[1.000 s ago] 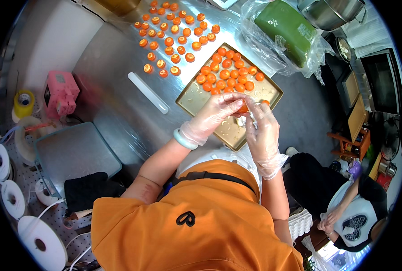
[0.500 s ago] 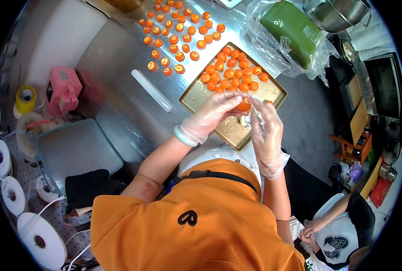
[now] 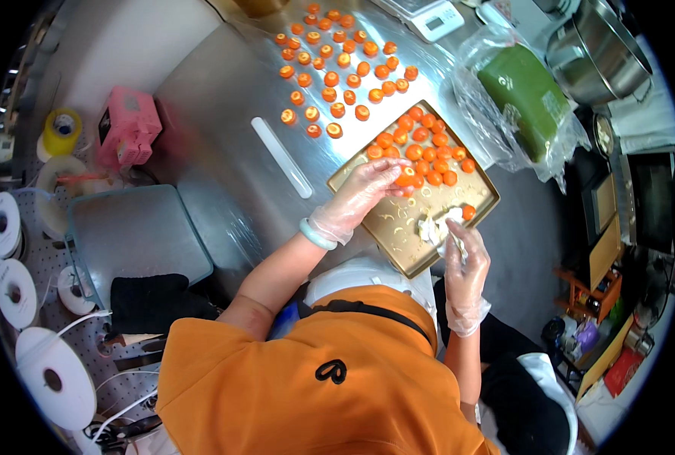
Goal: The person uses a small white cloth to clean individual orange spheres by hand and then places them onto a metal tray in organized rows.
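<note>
In clear plastic gloves, both my hands are over the shallow gold tray (image 3: 383, 244). My left hand (image 3: 364, 188) pinches a small orange ball (image 3: 405, 177) with a pale marking on top, above the tray's left part. My right hand (image 3: 466, 269) is lower, by the near right edge, its fingers closed around a small pale piece I cannot make out. Beside its fingertips lies a crumpled white wad (image 3: 432, 230), with a single orange ball (image 3: 468, 212) next to it. More orange balls (image 3: 421, 134) fill the tray's far half. Pale thin curls are scattered over its near half.
Rows of pale-topped orange pieces (image 3: 337, 80) stand on the steel table (image 3: 223, 98). Left of the tray lies a white bar (image 3: 280, 158). Behind are a scale (image 3: 436, 23), a green package (image 3: 523, 95) in clear plastic and a metal pot (image 3: 599, 57). A pink device (image 3: 129, 125) stands left.
My hands have parted: the right has moved down and away from the ball, uncovering the white wad. My left still holds the orange ball. The whole view has shifted.
</note>
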Tool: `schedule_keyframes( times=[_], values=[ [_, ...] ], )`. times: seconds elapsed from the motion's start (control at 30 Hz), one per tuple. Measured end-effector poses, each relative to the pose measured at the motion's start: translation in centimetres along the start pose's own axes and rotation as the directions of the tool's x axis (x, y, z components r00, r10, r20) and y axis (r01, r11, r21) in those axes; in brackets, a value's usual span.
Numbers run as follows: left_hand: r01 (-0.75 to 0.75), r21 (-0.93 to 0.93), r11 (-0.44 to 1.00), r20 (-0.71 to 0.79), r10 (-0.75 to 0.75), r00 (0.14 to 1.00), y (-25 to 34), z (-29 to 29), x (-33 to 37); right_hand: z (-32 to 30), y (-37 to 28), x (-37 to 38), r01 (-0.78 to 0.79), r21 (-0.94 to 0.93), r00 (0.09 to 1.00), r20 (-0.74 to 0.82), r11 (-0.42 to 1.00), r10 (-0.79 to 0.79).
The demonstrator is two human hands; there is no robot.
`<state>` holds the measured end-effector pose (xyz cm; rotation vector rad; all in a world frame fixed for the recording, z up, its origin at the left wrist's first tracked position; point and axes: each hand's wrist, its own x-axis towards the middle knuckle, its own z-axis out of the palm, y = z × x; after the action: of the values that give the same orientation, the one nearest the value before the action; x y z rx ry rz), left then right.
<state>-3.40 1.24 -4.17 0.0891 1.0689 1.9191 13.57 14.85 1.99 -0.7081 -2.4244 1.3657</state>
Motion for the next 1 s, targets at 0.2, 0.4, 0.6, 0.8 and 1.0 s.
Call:
schedule_keyframes(
  times=[0.2, 0.4, 0.6, 0.8, 1.0],
  values=[
    [-0.133, 0.099, 0.986, -0.190, 0.150, 0.970, 4.2, -5.2, 2.2, 0.9, 0.8, -0.6, -0.091, 0.009, 0.996, 0.000, 0.996, 0.091],
    [-0.236, 0.212, 0.948, -0.294, 0.293, 0.910, 9.7, -12.0, 6.8, 1.2, 1.1, -0.1, -0.089, 0.003, 0.996, 0.012, 0.996, 0.089],
    [-0.258, 0.320, 0.911, -0.299, 0.356, 0.885, 16.4, -18.4, 14.3, 1.0, 1.9, 0.5, -0.150, -0.021, 0.987, -0.051, 0.988, 0.149],
    [-0.032, 0.515, 0.857, -0.590, 0.381, 0.712, 22.6, -22.4, 23.4, 1.5, 2.9, 0.9, -0.264, 0.073, 0.958, -0.101, 0.962, 0.270],
    [0.161, 0.616, 0.772, -0.667, 0.401, 0.628, 24.3, -25.2, 28.7, 2.5, 4.0, 0.6, -0.350, 0.013, 0.934, -0.070, 0.936, 0.351]
  ],
)
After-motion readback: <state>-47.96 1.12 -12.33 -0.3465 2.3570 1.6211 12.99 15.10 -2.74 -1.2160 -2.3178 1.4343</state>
